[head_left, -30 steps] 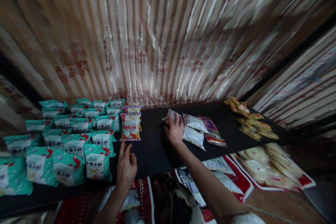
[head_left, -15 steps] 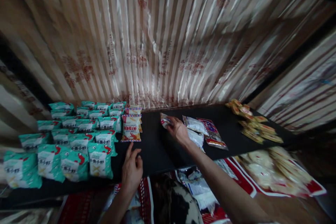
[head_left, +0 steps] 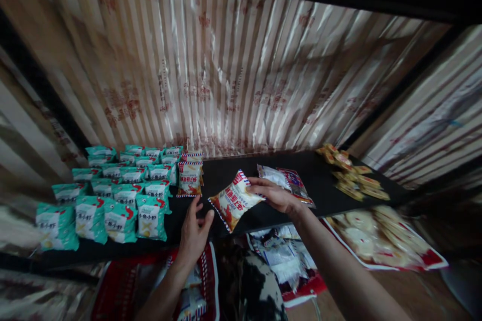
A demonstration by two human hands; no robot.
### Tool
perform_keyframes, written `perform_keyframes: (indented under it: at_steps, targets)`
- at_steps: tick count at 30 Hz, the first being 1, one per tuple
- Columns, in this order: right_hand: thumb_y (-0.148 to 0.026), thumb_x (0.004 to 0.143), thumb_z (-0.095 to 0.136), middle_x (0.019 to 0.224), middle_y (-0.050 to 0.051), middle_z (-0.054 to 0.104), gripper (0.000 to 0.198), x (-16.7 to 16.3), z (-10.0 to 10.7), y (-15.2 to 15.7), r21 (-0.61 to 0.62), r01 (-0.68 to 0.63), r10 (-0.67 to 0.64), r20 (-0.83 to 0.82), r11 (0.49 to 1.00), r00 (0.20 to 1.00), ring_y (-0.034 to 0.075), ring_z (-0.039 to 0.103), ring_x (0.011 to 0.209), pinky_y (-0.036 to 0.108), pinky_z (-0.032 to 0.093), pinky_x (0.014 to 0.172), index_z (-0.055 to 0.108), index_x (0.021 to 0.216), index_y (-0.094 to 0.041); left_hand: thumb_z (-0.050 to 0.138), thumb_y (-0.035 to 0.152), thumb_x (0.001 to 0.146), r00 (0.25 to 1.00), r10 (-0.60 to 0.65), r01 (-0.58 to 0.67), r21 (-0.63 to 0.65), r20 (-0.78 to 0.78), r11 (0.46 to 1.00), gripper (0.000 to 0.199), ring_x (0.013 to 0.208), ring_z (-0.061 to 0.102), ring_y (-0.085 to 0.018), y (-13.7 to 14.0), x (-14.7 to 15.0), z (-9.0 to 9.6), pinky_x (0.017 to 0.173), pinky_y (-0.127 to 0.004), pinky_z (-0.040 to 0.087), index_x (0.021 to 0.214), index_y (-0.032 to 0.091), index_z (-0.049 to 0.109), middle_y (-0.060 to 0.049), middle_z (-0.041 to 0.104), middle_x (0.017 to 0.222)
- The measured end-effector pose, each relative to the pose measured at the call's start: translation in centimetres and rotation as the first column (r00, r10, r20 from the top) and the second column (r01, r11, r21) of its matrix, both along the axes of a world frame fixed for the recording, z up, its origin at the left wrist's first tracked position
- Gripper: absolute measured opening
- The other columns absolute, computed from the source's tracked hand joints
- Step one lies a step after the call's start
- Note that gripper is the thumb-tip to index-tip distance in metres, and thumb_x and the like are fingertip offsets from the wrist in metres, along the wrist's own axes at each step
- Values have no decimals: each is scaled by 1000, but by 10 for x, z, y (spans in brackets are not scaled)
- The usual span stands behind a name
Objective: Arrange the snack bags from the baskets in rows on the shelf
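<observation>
Head view, the only one: your right hand [head_left: 274, 193] is closed on a snack bag [head_left: 232, 201], fingers over its upper right end, by the striped seal; your thumb is hidden, so how deep the pinch goes you can't tell. The bag sits mid-frame over the front part of the black shelf [head_left: 221, 166], printed face up and tilted, its lower left end free; contact with the shelf can't be made out. Your left hand [head_left: 194, 234] is bare of any load, thumb and fingers spread, fingertips just under the matching bag [head_left: 189, 179] that stands beside the teal bags [head_left: 121, 220]; touch or gap there, unclear. Handling, as judged: light, puffed with air, soft in the belly, limp along the seals. Glossy film, likely slippery under dry fingertips. Contents look like something crisp, so a hard squeeze across the middle could crush them or strain a seam. Best hold for you: the flat striped end, thumb and fingers opposed; or both ends, a hand each, to keep the face square. One-end hold lets the bag swing and twist, so keep your wrist slow. To your right, a white packet [head_left: 274, 176] and a red-and-blue packet [head_left: 300, 186] lie flat near your knuckles; mind your sleeve side there.
</observation>
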State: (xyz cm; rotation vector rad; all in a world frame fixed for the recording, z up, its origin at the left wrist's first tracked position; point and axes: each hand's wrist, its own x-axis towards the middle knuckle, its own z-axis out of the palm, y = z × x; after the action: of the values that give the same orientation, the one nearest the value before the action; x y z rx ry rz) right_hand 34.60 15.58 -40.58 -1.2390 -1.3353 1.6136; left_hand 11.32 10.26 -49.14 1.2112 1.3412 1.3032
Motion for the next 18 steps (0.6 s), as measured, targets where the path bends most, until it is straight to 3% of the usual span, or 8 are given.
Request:
perform_keyframes:
  at_steps: [3, 6, 9, 12, 15, 18]
  targets:
    - [-31, 64, 73, 91, 4, 72, 30, -10, 3, -8, -67, -100, 99, -29, 993, 995, 17, 65, 77, 27, 49, 71, 71, 93, -20, 66, 42, 71, 977, -137, 155, -103, 162, 982, 67, 98, 62, -23, -8, -3, 11, 66, -28, 54, 127, 16, 43, -18, 52, 127]
    - [-31, 63, 75, 87, 4, 72, 28, -18, 0, -12, -93, -89, 87, -30, 992, 996, 16, 64, 73, 24, 47, 63, 71, 89, -20, 69, 46, 66, 932, -239, 296, -191, 271, 936, 62, 70, 64, -17, -17, -5, 20, 51, -24, 50, 116, 12, 53, -13, 65, 102]
    - [-47, 71, 69, 91, 6, 71, 40, -26, -9, -16, -147, -68, 47, -139, 987, 989, 16, 64, 75, 25, 48, 62, 67, 102, -22, 72, 46, 63, 934, -145, 226, -228, 325, 947, 54, 62, 60, -14, -24, -7, 21, 50, -23, 49, 101, 11, 59, -7, 66, 83]
    - [-63, 77, 53, 95, 8, 70, 54, -39, -25, -26, -163, 5, -42, -226, 987, 973, 17, 64, 81, 29, 49, 69, 62, 110, -21, 74, 47, 60, 933, -12, 108, -249, 360, 962, 53, 62, 60, -14, -28, -11, 13, 51, -23, 50, 95, 10, 59, -6, 64, 78]
    - [-58, 72, 64, 99, 7, 70, 50, -61, -42, -44, -97, 69, -80, -110, 993, 991, 18, 64, 88, 30, 48, 77, 63, 105, -20, 75, 47, 58, 931, 84, 21, -279, 356, 960, 54, 62, 60, -15, -29, -14, 3, 50, -25, 50, 94, 10, 59, -6, 65, 79]
    - [-50, 66, 73, 104, 6, 69, 50, -86, -56, -60, -30, 50, -53, -132, 998, 990, 22, 62, 96, 35, 46, 86, 62, 105, -21, 74, 44, 59, 929, 129, -26, -287, 347, 958, 51, 64, 61, -16, -30, -17, -3, 52, -26, 51, 94, 11, 59, -7, 65, 80]
